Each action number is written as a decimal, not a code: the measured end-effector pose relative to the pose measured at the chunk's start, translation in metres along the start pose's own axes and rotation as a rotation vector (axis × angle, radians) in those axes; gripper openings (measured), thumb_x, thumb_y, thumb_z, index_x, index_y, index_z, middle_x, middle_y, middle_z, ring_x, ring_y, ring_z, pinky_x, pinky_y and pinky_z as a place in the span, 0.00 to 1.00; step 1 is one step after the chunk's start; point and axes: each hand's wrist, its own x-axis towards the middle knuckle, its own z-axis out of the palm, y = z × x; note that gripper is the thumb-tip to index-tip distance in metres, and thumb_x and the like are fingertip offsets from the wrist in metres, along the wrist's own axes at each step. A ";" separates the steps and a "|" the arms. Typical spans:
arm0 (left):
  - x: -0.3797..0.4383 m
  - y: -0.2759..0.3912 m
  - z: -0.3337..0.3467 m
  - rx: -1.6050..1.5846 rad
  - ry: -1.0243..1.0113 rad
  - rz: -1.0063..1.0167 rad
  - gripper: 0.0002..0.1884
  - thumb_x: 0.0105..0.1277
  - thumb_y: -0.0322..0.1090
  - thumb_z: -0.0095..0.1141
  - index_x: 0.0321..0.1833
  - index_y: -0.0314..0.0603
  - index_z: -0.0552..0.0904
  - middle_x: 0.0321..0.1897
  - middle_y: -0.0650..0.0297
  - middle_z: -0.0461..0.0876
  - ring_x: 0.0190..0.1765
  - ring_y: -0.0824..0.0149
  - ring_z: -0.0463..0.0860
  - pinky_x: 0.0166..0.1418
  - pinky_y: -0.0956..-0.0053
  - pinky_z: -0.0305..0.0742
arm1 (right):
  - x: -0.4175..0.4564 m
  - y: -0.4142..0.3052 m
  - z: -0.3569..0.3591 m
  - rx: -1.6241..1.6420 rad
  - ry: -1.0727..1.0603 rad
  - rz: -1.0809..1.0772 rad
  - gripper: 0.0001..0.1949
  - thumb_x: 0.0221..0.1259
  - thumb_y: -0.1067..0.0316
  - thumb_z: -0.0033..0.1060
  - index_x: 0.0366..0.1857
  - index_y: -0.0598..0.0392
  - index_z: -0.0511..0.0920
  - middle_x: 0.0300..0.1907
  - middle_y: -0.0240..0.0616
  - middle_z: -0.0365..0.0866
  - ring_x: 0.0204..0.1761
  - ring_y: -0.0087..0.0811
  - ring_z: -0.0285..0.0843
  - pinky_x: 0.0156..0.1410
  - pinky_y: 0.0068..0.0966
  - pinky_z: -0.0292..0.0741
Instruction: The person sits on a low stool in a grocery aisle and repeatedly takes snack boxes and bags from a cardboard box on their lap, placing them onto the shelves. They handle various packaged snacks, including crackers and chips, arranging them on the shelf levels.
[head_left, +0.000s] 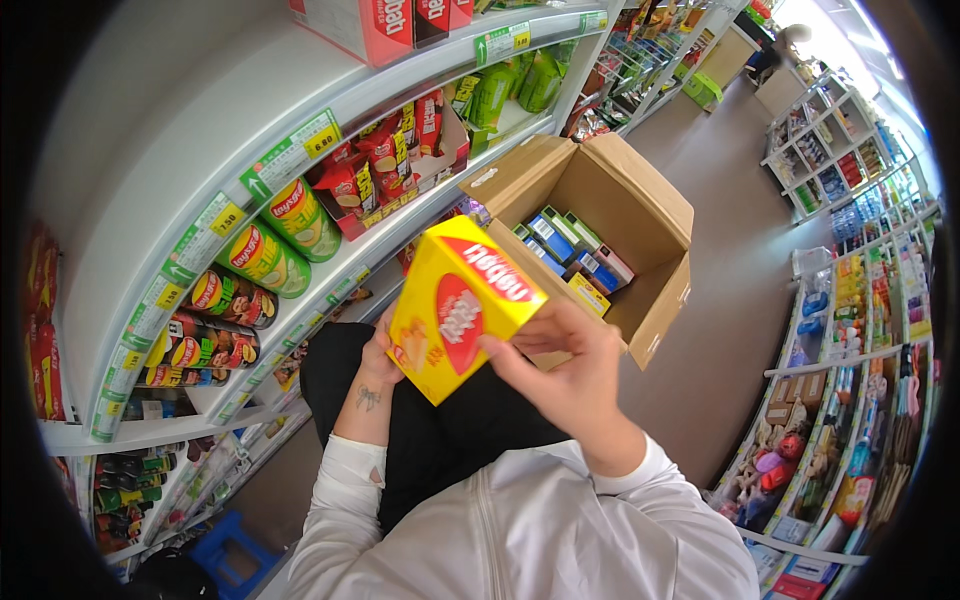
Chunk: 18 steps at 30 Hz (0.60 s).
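Between my two hands is a yellow Nabati wafer box (420, 300), tilted above my lap. My left hand (381, 349) grips its lower left side, the fingers partly hidden behind it. On the right side, my right hand (562, 352) holds the box with the thumb on its front face and the fingers along the edge. Just beyond the box stands an open cardboard carton (630, 202) with its flaps spread. Several small boxes lie inside the carton, among them blue boxes (551, 236) and a yellow one (589, 294).
At left, a white shelf (172, 157) carries green Lay's cans (262, 259), red snack packs (375, 172) and price tags. Red Nabati boxes (390, 30) sit above. A blue plastic stool (232, 547) is at lower left. Stocked shelves (840, 375) line the aisle's right side; a person (780, 52) is far off.
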 end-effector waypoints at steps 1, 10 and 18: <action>-0.001 0.002 0.005 0.023 -0.049 0.002 0.49 0.59 0.63 0.64 0.75 0.38 0.62 0.67 0.52 0.74 0.67 0.57 0.76 0.69 0.60 0.73 | 0.003 -0.002 -0.006 0.004 -0.004 0.011 0.20 0.50 0.62 0.80 0.40 0.66 0.80 0.30 0.39 0.88 0.32 0.23 0.88 0.40 0.20 0.84; -0.002 0.023 -0.004 -0.211 -0.044 0.095 0.43 0.65 0.65 0.54 0.74 0.40 0.63 0.62 0.52 0.76 0.59 0.57 0.78 0.50 0.72 0.78 | 0.058 0.007 -0.126 0.174 0.796 -0.360 0.07 0.69 0.66 0.62 0.37 0.59 0.81 0.31 0.30 0.84 0.27 0.13 0.77 0.29 0.10 0.72; 0.004 0.022 0.000 -0.237 0.008 0.122 0.37 0.68 0.57 0.54 0.73 0.39 0.65 0.61 0.55 0.76 0.59 0.59 0.76 0.49 0.72 0.76 | 0.125 0.094 -0.138 -0.004 0.535 0.205 0.19 0.63 0.56 0.68 0.39 0.66 0.80 0.26 0.34 0.78 0.22 0.20 0.76 0.26 0.18 0.80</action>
